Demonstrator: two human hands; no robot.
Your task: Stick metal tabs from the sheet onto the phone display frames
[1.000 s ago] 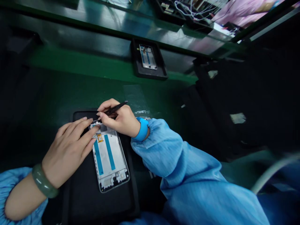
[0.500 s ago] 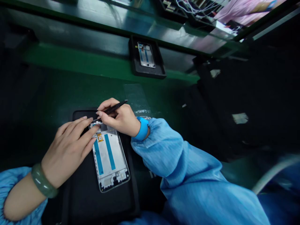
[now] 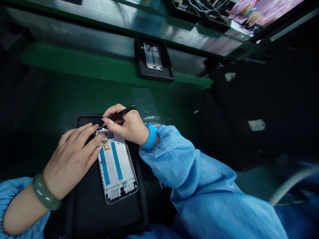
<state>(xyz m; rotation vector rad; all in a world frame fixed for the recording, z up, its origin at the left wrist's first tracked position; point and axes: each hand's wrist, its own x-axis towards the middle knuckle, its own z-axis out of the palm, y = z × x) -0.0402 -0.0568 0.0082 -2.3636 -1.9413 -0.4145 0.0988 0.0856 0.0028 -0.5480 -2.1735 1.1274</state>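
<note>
A silver phone frame with two blue adhesive strips and a small orange flex cable lies face down in a black tray. My left hand, wearing a green bangle, rests with fingers stretched out on the frame's upper left end. Black tweezers are gripped between the thumb and fingers of my right hand, over the frame's top edge. Their tips are hidden behind my fingers. A blue wrist strap circles my right wrist.
Farther back, a second black tray holds another phone frame. A clear plastic sheet lies on the green mat. Dark stacked shapes stand on the right. Beyond the ledge, a co-worker's hand and pink sleeve show.
Both my hands keep almost the same place on the phone frame. The view has shifted slightly, and the co-worker's hand has come into sight at the upper right.
</note>
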